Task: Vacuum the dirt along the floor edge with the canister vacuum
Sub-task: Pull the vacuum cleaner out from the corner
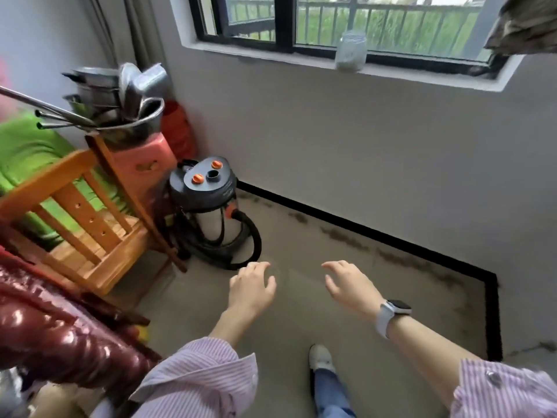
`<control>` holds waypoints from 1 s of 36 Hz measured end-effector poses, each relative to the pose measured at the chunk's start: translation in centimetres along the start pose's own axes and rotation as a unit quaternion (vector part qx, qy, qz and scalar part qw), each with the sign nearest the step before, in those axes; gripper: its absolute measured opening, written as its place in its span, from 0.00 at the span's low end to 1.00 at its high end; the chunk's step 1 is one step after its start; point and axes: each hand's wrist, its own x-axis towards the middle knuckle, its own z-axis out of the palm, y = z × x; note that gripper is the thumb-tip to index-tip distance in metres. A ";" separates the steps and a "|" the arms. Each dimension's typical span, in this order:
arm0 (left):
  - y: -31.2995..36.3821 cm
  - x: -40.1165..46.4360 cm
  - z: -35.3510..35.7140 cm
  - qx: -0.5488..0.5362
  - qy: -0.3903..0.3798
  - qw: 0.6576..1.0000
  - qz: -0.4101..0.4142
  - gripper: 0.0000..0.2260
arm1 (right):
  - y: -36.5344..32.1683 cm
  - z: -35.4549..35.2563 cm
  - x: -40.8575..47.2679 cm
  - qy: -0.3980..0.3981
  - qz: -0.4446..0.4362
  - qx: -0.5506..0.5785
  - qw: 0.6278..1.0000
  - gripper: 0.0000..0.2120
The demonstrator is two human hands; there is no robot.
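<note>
The canister vacuum stands upright in the corner of the room, ahead and to the left of both hands, with its black hose looping down from the port on its side and curling along the floor around its base. The left hand hovers just short of the near bend of that hose, its fingers spread and loosely curved, holding nothing; the right hand is farther off to the right, fingers likewise relaxed and empty, a watch on its wrist. The left hand is plainly the nearer one, so a reach forward and slightly left would likely meet the hose first. The dirt lies in a dark, broken band along the black skirting, running diagonally from beside the vacuum toward the right corner, then seemingly down the right-hand wall. The long axis of the work therefore follows the wall under the window. The bare floor between the person and the skirting leaves open room to move, while the left side is crowded: a wooden chair and a stool stacked with metal pots stand close against the vacuum, so pulling it out to the right looks easier. The nozzle end of the hose cannot be made out.
</note>
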 end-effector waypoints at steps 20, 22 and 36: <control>-8.0 28.8 -10.5 -0.108 0.132 0.957 -0.234 0.16 | -10.6 -7.8 39.9 -0.101 -0.192 -0.009 0.976 0.19; -10.1 31.1 -10.5 -0.114 0.132 0.952 -0.250 0.16 | -12.1 -7.0 43.0 -0.112 -0.203 -0.014 0.973 0.19; -24.9 51.3 -14.3 -0.191 0.105 0.924 -0.314 0.17 | -23.6 -2.8 66.5 -0.185 -0.191 -0.021 0.964 0.15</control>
